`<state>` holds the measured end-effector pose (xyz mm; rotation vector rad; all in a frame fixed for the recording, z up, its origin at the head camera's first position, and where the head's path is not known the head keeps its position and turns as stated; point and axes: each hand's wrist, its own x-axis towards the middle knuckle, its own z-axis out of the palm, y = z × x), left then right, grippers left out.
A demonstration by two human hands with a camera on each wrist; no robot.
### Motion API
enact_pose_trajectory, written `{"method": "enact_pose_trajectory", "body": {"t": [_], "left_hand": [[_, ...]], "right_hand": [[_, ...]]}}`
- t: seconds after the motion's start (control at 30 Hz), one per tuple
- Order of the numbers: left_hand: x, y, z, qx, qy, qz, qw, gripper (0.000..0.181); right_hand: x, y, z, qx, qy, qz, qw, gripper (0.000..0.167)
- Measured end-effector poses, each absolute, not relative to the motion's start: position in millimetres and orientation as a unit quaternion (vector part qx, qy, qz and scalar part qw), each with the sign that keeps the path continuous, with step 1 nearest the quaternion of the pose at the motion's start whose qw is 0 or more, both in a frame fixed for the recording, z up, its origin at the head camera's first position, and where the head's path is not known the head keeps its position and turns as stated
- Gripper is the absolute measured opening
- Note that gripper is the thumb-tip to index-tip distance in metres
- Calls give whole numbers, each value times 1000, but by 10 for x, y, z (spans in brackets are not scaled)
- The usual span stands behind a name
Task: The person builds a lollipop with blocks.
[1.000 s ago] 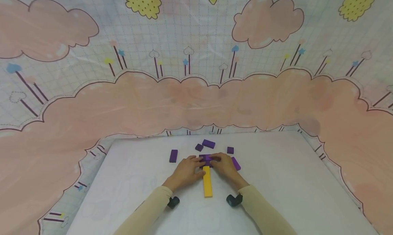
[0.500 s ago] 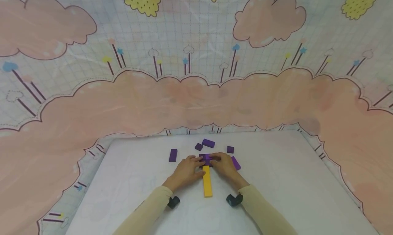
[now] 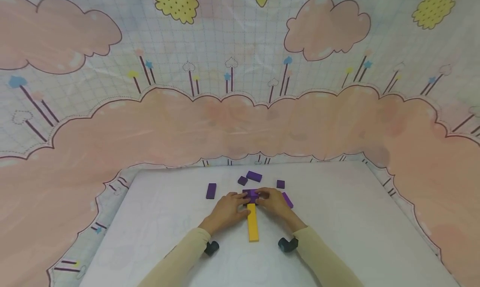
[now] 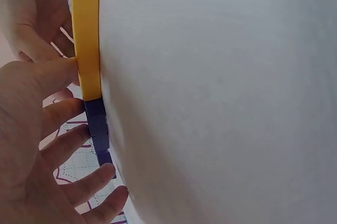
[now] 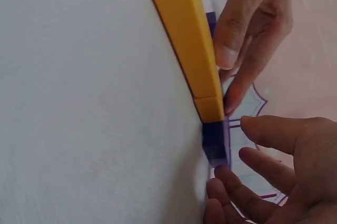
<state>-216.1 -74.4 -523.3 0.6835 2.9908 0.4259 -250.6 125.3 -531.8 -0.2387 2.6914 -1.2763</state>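
Note:
A yellow bar [image 3: 253, 223] lies lengthwise on the white table, its far end against a small group of purple blocks [image 3: 251, 195]. From the left, my left hand [image 3: 226, 212] touches the purple blocks with spread fingers, its thumb on the yellow bar's side in the left wrist view. My right hand [image 3: 276, 204] is at the right side of the group, fingertips against a purple block [image 5: 215, 142] in the right wrist view. Fingers partly hide the group.
Loose purple blocks lie around: one [image 3: 211, 191] at the left, two [image 3: 254, 176] [image 3: 242, 180] behind, a small one [image 3: 281, 184] at the back right, and one [image 3: 287, 200] beside the right hand. A patterned cloth [image 3: 232, 124] rises behind the table.

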Motion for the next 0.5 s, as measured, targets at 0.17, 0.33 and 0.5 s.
{"method": "enact_pose_trajectory", "body": {"t": [0.17, 0.33, 0.5], "left_hand": [[-2147, -751, -5238, 219, 965, 144, 26, 49], [-2142, -748, -5236, 217, 964, 148, 32, 50], [-2135, -741, -5245, 218, 964, 147, 27, 49]], "right_hand": [[-2449, 1300, -5212, -79, 903, -412, 92, 35], [-2389, 1386, -5080, -75, 907, -405, 92, 35], [-2361, 1494, -4994, -89, 910, -400, 66, 37]]}}
